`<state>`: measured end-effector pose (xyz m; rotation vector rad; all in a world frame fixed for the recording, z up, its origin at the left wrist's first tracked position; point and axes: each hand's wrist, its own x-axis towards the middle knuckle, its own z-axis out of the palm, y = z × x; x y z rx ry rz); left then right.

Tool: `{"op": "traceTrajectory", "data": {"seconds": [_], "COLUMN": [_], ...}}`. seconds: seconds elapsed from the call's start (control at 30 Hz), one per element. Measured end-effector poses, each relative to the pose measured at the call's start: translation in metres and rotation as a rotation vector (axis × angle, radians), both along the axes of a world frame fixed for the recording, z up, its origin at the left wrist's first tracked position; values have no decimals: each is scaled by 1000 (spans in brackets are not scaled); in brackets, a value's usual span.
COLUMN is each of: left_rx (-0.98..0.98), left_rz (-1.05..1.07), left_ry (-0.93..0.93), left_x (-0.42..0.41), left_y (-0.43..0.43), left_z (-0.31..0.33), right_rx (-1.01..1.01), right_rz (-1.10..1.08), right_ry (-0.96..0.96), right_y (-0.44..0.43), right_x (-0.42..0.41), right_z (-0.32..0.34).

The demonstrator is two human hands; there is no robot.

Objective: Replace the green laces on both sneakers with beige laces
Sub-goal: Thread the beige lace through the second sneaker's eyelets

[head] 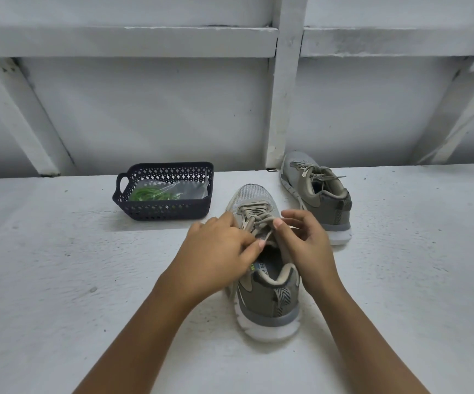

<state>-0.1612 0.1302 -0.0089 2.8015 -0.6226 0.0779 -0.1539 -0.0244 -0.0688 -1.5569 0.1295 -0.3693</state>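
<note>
Near sneaker (270, 302) stands on white table (59, 251), toe toward 12 o'clock, beige lace (254, 211) threaded through it. Left hand (221, 251) at its 9 o'clock side, fingers curled, pinching the lace by the tongue. Right hand (307, 240) at 3 o'clock, thumb and fingers pinching the lace there. Far sneaker (326, 206) at 1 o'clock, also beige-laced, standing apart. Basket (167, 210) at 10 o'clock holds green laces (150, 194).

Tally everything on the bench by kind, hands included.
Sneakers: 2, near sneaker and far sneaker
Basket: 1
Plastic bag: 1, in the basket, holding green laces
Hands: 2, left hand and right hand, both gripping the near sneaker's beige lace
Total: 6
</note>
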Motion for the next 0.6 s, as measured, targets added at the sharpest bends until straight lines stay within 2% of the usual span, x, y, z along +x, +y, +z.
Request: {"op": "traceTrajectory", "data": {"seconds": [0.17,0.37,0.47,0.6], "left_rx": [-85,-382,-598,-1070], "left_rz": [-23,-4,-87,-172], "left_ry": [10,214,360,525], "left_x": [1,8,8,7], "left_y": [5,18,26,33], "left_z": [4,13,23,40], "right_rx": [-6,-9,-22,-71], "right_rz": [-5,-3,0,6], "right_ry": [9,14,8,4], "right_y": [1,1,1,1], "right_x": [0,-1,-2,-2], "right_z": [1,2,3,7]}}
